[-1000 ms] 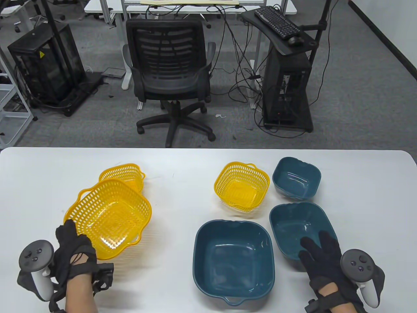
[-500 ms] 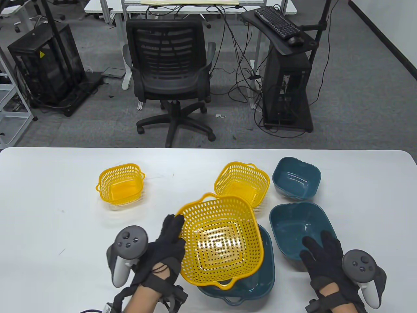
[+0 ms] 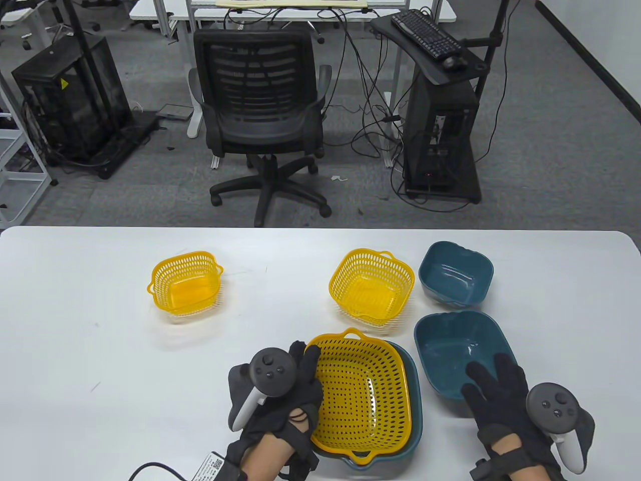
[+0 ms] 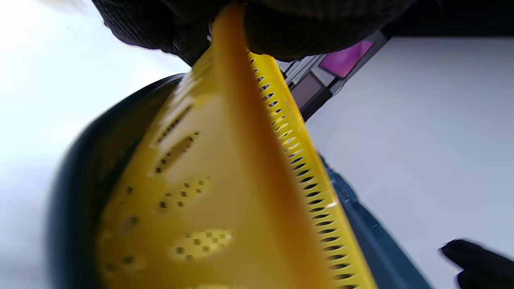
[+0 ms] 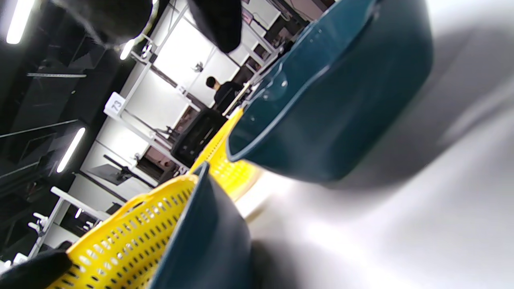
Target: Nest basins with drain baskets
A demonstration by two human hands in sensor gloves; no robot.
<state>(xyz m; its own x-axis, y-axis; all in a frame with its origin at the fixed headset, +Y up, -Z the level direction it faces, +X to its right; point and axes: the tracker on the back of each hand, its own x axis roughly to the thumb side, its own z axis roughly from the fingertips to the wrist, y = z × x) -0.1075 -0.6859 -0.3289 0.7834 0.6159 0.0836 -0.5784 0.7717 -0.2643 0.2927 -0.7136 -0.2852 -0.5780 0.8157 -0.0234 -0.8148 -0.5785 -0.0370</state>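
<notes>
So the big yellow basket [image 3: 363, 396] was way over on the left side of the table a second ago, then hanging tilted above the big blue basin [image 3: 414, 401] half a second back, and now it's sitting down inside that basin. Only a strip of blue rim shows along the right and near edges. Looks like the first pairing is basically done, though I'd guess the basket isn't fully seated yet, since its left edge looks a bit raised in the left wrist view.

The left hand [image 3: 280, 401] has travelled right along with it and is still pinching the basket's left rim; in the left wrist view the gloved fingers [image 4: 281, 28] are clamped on either side of that yellow edge. So closed on the basket, not let go yet.

The right hand [image 3: 506, 406] hasn't really budged. It lies flat with fingers spread, fingertips over the near rim of the middle blue basin [image 3: 450, 345]. Can't tell if it's actually pressing on it or just hovering.

Still to go: the middle basket [image 3: 371, 285], the small basket [image 3: 186, 283] and the small basin [image 3: 455, 273], all sitting loose on the table [image 3: 75, 310].
</notes>
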